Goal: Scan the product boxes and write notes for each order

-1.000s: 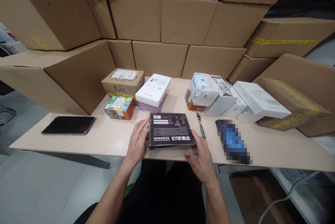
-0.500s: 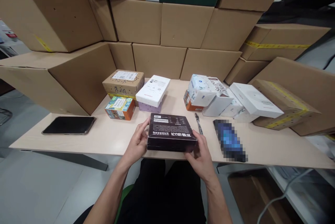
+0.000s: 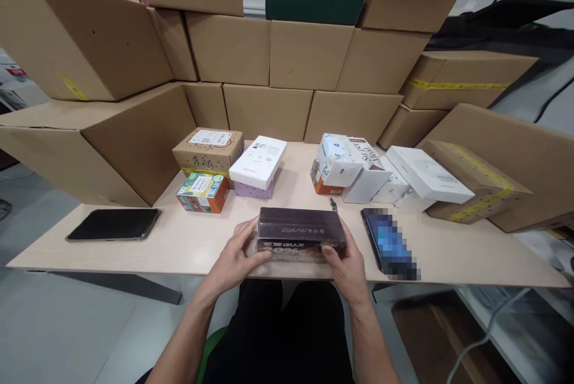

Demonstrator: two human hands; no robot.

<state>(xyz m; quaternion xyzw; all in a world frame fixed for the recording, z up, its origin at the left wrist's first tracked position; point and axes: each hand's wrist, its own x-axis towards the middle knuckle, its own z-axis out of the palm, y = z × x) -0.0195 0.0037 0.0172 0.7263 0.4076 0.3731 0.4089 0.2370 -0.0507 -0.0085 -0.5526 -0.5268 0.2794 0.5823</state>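
Observation:
A dark, flat box (image 3: pixel 300 225) with a printed date on its narrow side is tilted up near the table's front edge. My left hand (image 3: pixel 237 255) grips its left end, thumb on the face toward me. At the right end, my right hand (image 3: pixel 347 261) is closed on it, thumb pressed to the near face. Just behind the box a pen (image 3: pixel 333 204) shows in part; the box and my right hand hide the rest. Right of my right hand lies a phone (image 3: pixel 389 244) with a blurred, lit screen.
A black phone (image 3: pixel 114 224) lies at the left of the table (image 3: pixel 188 258). Small boxes stand behind: an orange-and-blue box (image 3: pixel 202 192), a white box (image 3: pixel 259 161) on a purple one, and several white packages (image 3: pixel 341 160). Stacked cartons (image 3: pixel 269 112) wall the back and sides.
The dark box has been turned in both hands, so its broad printed face no longer shows and its narrow dated side does. Both thumbs now rest on its near face.

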